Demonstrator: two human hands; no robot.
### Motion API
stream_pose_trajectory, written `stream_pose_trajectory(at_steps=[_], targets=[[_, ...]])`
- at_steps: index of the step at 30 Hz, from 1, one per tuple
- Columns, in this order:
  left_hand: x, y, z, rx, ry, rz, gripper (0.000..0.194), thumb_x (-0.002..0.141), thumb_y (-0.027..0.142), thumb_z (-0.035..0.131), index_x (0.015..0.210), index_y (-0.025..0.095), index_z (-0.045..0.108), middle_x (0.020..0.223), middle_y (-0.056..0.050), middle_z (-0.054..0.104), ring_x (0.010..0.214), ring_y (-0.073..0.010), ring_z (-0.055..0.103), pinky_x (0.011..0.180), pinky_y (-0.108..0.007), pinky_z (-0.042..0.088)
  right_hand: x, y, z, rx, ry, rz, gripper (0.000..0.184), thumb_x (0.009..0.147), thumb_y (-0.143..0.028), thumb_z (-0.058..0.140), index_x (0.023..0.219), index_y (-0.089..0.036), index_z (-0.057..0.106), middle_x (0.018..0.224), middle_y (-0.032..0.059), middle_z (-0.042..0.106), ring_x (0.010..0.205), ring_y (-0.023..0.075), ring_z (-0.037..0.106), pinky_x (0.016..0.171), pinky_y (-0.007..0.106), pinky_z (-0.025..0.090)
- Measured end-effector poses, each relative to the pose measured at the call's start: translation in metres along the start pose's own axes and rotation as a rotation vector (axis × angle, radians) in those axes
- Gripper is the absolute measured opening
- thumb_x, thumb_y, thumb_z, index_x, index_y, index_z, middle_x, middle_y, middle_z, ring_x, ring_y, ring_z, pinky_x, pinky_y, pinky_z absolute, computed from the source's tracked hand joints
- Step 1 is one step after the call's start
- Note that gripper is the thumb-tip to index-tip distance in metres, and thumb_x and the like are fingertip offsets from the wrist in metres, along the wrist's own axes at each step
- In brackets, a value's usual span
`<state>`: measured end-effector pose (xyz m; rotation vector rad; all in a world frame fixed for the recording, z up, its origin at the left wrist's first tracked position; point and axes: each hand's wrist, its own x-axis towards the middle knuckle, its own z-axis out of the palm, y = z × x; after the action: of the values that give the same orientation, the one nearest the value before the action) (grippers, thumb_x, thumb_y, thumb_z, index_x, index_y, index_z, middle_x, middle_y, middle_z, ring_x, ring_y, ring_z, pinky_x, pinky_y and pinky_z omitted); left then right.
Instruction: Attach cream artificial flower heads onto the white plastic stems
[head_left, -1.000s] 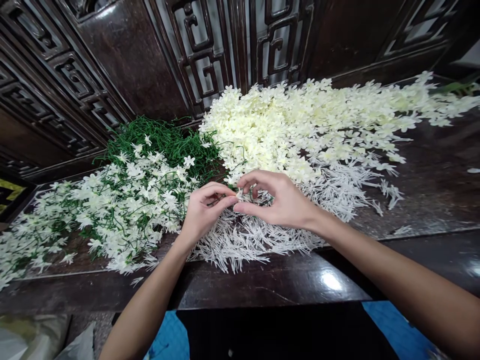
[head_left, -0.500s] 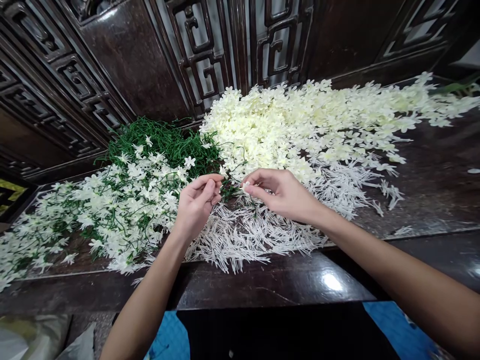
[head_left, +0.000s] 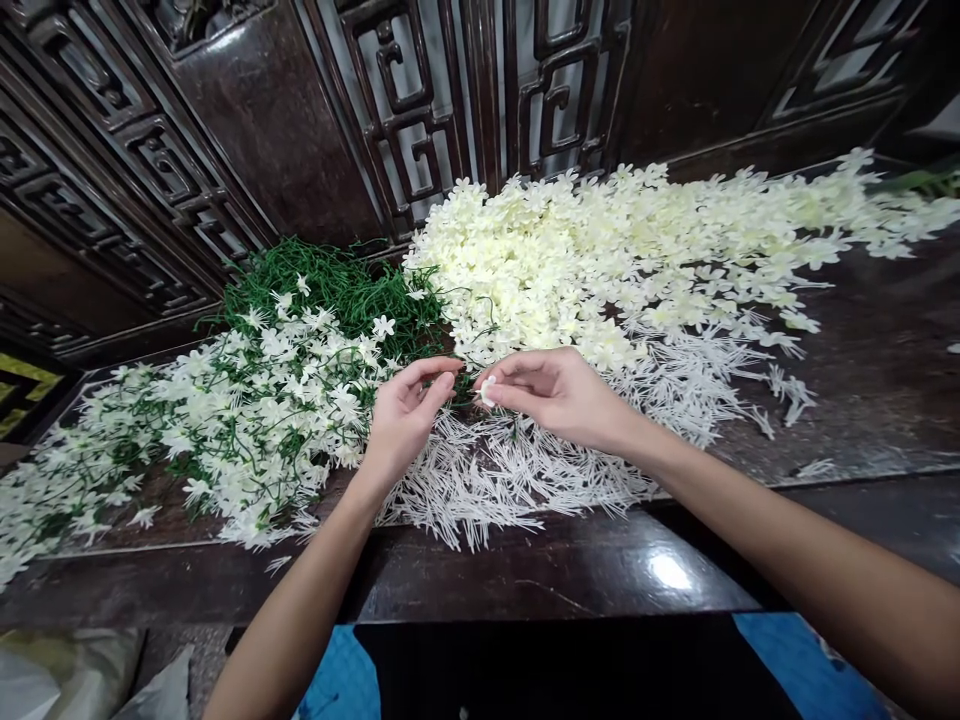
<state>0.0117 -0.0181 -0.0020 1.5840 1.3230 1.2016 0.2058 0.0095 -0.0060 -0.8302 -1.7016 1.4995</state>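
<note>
My left hand (head_left: 405,415) pinches a thin green stem (head_left: 461,385) between thumb and forefinger. My right hand (head_left: 559,395) pinches a small cream flower head (head_left: 487,390) at its fingertips, a short way from the left hand's pinch. Both hands hover over a pile of white plastic flower centres (head_left: 487,480) on the dark wooden table (head_left: 570,565). Behind them lies a big heap of loose cream flower heads (head_left: 615,255). To the left lie green stems with flowers on them (head_left: 247,420) and a bundle of bare green stems (head_left: 337,285).
A carved dark wooden screen (head_left: 420,110) stands along the back of the table. More loose flower pieces (head_left: 814,467) lie scattered at the right. Blue cloth (head_left: 341,680) and pale bags (head_left: 82,675) show below the table's front edge.
The hands met over the white pile, then drew apart and lifted slightly. The right hand now holds a cream flower head at its fingertips; the left holds the green stem.
</note>
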Motion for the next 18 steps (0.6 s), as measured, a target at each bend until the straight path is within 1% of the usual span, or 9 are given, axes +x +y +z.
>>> stream_pose_trajectory(at_steps=[2,4,6,8,9,11,14,16,18], targets=[[-0.0011,-0.0003,0.0006,0.196,0.090,0.140,0.013,0.085,0.023,0.063,0.096,0.019,0.070,0.119,-0.011,0.063,0.113,-0.0219,0.058,0.095,-0.042,0.050,0.0004,-0.0002,-0.0005,-0.013,0.025,-0.008,0.013,0.080,-0.031,0.071,0.085,-0.019,0.070,0.084,0.0048,0.069,0.086,0.0212,0.065,0.079,0.044,0.054],[-0.0022,0.0005,0.0011,0.356,0.147,0.304,0.012,0.085,0.021,0.065,0.096,0.020,0.070,0.121,-0.010,0.062,0.116,-0.0221,0.056,0.100,-0.044,0.046,0.0004,-0.0003,-0.0005,-0.020,0.042,-0.005,0.014,0.081,-0.032,0.071,0.086,-0.018,0.070,0.081,0.0043,0.068,0.084,0.0211,0.065,0.079,0.044,0.054],[-0.0032,0.0015,0.0016,0.402,0.109,0.446,0.012,0.084,0.020,0.067,0.096,0.021,0.070,0.110,-0.008,0.068,0.107,-0.0205,0.061,0.095,-0.043,0.049,0.0000,-0.0001,-0.0003,-0.019,0.043,-0.008,0.015,0.081,-0.032,0.070,0.087,-0.018,0.069,0.078,0.0036,0.067,0.082,0.0206,0.065,0.078,0.044,0.054],[-0.0036,0.0012,0.0022,0.389,0.034,0.529,0.014,0.083,0.020,0.070,0.097,0.022,0.070,0.098,-0.005,0.073,0.095,-0.0188,0.065,0.086,-0.039,0.054,-0.0005,0.0000,0.0000,-0.018,0.039,-0.021,0.014,0.082,-0.032,0.070,0.086,-0.018,0.069,0.076,0.0031,0.066,0.082,0.0203,0.064,0.078,0.044,0.054],[-0.0037,0.0005,0.0026,0.387,0.006,0.542,0.016,0.081,0.020,0.071,0.097,0.022,0.069,0.094,-0.004,0.074,0.089,-0.0183,0.066,0.081,-0.038,0.055,-0.0008,-0.0003,0.0001,-0.017,0.035,-0.027,0.014,0.082,-0.032,0.070,0.086,-0.019,0.069,0.075,0.0029,0.065,0.083,0.0204,0.064,0.078,0.043,0.054],[-0.0038,-0.0016,0.0030,0.397,-0.014,0.523,0.015,0.081,0.019,0.071,0.095,0.023,0.070,0.088,-0.003,0.075,0.081,-0.0174,0.067,0.073,-0.035,0.056,-0.0011,-0.0014,0.0000,-0.010,0.034,-0.039,0.015,0.083,-0.034,0.069,0.085,-0.019,0.069,0.075,0.0030,0.065,0.084,0.0207,0.064,0.078,0.043,0.054],[-0.0045,-0.0044,0.0031,0.390,-0.004,0.460,0.013,0.085,0.016,0.064,0.092,0.024,0.071,0.083,-0.001,0.076,0.071,-0.0155,0.069,0.064,-0.032,0.057,-0.0013,-0.0038,-0.0010,0.004,0.034,-0.047,0.018,0.084,-0.036,0.068,0.086,-0.018,0.067,0.081,0.0042,0.067,0.082,0.0197,0.066,0.078,0.042,0.055],[-0.0056,-0.0049,0.0030,0.357,-0.004,0.406,0.015,0.088,0.016,0.060,0.094,0.025,0.071,0.081,-0.001,0.076,0.066,-0.0140,0.070,0.061,-0.030,0.058,-0.0014,-0.0049,-0.0023,0.018,0.041,-0.047,0.017,0.085,-0.035,0.066,0.087,-0.018,0.065,0.084,0.0047,0.068,0.079,0.0180,0.067,0.076,0.040,0.056],[-0.0068,-0.0041,0.0031,0.314,-0.030,0.340,0.015,0.089,0.016,0.059,0.097,0.024,0.069,0.079,-0.001,0.076,0.060,-0.0130,0.071,0.057,-0.028,0.057,-0.0017,-0.0054,-0.0039,0.036,0.037,-0.042,0.015,0.087,-0.032,0.064,0.088,-0.017,0.062,0.081,0.0042,0.068,0.073,0.0161,0.067,0.071,0.037,0.056]])
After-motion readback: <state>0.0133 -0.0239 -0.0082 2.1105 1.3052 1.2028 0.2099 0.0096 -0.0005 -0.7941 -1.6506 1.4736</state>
